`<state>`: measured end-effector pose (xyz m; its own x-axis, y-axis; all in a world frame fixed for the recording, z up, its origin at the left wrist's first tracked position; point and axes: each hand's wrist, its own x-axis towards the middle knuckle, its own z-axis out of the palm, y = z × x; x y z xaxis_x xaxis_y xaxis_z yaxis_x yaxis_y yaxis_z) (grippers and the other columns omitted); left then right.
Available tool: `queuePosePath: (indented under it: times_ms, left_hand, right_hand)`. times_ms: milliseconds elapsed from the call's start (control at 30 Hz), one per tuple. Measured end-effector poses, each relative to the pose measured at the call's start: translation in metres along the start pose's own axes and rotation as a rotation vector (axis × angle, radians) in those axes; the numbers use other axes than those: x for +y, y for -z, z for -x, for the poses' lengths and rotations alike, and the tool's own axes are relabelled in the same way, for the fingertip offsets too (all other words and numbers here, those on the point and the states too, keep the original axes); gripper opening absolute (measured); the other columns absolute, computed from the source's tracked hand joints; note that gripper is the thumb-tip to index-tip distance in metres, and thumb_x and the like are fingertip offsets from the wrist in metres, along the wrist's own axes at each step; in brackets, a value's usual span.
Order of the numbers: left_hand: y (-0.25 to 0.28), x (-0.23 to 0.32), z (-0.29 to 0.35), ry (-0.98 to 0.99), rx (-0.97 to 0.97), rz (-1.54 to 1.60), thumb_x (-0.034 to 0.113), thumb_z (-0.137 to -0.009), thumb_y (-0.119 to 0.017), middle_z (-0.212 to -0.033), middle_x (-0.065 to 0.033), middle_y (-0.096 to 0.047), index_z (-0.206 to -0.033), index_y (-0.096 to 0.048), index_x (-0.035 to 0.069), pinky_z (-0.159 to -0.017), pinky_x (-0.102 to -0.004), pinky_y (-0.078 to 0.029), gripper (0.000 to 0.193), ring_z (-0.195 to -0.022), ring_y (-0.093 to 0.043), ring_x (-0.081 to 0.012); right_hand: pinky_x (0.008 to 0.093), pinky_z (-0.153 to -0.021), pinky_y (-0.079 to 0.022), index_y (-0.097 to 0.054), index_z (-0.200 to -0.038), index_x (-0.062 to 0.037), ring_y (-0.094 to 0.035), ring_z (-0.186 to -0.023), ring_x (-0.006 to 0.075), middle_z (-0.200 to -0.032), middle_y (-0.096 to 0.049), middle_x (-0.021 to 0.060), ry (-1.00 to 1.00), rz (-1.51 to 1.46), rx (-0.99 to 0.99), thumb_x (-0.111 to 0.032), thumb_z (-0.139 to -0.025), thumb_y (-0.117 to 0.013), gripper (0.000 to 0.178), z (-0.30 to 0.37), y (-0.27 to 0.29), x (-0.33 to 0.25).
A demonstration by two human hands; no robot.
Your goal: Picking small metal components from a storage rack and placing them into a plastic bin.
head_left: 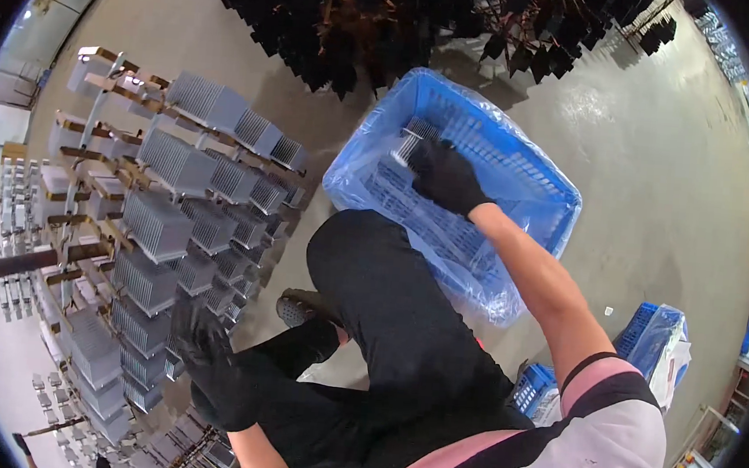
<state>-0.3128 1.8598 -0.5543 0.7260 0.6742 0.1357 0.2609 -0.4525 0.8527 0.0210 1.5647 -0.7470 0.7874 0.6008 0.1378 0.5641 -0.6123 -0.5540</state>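
Observation:
My right hand (446,180), in a black glove, is inside a blue plastic crate (522,153) and gripping a small finned metal heat sink (408,147). The heat sink is near the crate's far left wall, above its slatted bottom. A clear plastic liner (344,174) covers the crate's sides and rim. My left hand (210,366), also in a black glove, is beside the lower part of a rack (91,150) hung with several rows of grey heat sinks (149,278). Its fingers look stretched out, with nothing visible in them; the dark glove hides detail.
Beyond the crate hangs a dense cluster of dark, plate-like parts (426,27). My black-trousered knee (356,250) is close to the crate's near side. More blue crates (648,335) with plastic liners stand to the right on the grey floor (661,169). Other loaded racks (18,232) are farther left.

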Motion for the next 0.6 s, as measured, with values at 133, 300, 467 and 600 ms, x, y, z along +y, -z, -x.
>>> queuePosePath:
  times_ms: [133, 300, 467, 600]
  left_hand:
    - [0.004, -0.029, 0.021, 0.228, -0.117, -0.342, 0.010, -0.102, -0.052, -0.142, -0.0137, -0.052, -0.144, -0.045, 0.000, -0.107, -0.0354, -0.043, 0.043, -0.128, -0.052, -0.0236]
    - [-0.004, -0.043, 0.016, 0.171, -0.037, -0.349, 0.001, -0.097, -0.058, -0.131, -0.0128, -0.059, -0.135, -0.052, -0.001, -0.100, -0.0338, -0.044, 0.038, -0.117, -0.058, -0.0222]
    - [-0.024, -0.026, 0.009, 0.306, -0.036, -0.322, 0.002, -0.096, -0.060, -0.133, -0.0166, -0.058, -0.132, -0.054, -0.004, -0.101, -0.0346, -0.046, 0.036, -0.119, -0.057, -0.0248]
    - [-0.028, -0.027, 0.006, 0.341, -0.035, -0.310, 0.004, -0.097, -0.060, -0.133, -0.0175, -0.058, -0.131, -0.054, -0.003, -0.100, -0.0350, -0.046, 0.035, -0.119, -0.058, -0.0250]
  right_hand:
    - [0.0516, -0.080, -0.051, -0.052, -0.131, -0.0045, -0.061, -0.098, 0.0417, -0.113, -0.059, 0.0237, -0.052, 0.182, -0.145, -0.023, -0.075, -0.074, 0.063, 0.012, -0.087, 0.028]
    - [0.0513, -0.072, -0.052, -0.052, -0.131, -0.0064, -0.062, -0.098, 0.0407, -0.110, -0.061, 0.0229, -0.173, 0.339, -0.242, -0.024, -0.076, -0.071, 0.061, -0.009, -0.150, 0.019]
    - [0.0530, -0.071, -0.051, -0.051, -0.133, -0.0086, -0.063, -0.097, 0.0402, -0.111, -0.061, 0.0203, -0.191, 0.335, -0.241, -0.024, -0.077, -0.069, 0.061, -0.022, -0.186, 0.040]
    - [0.0584, -0.080, -0.050, -0.057, -0.134, -0.0224, -0.065, -0.099, 0.0401, -0.103, -0.067, 0.0196, -0.134, 0.232, -0.128, -0.014, -0.085, -0.056, 0.050, -0.016, -0.192, 0.050]
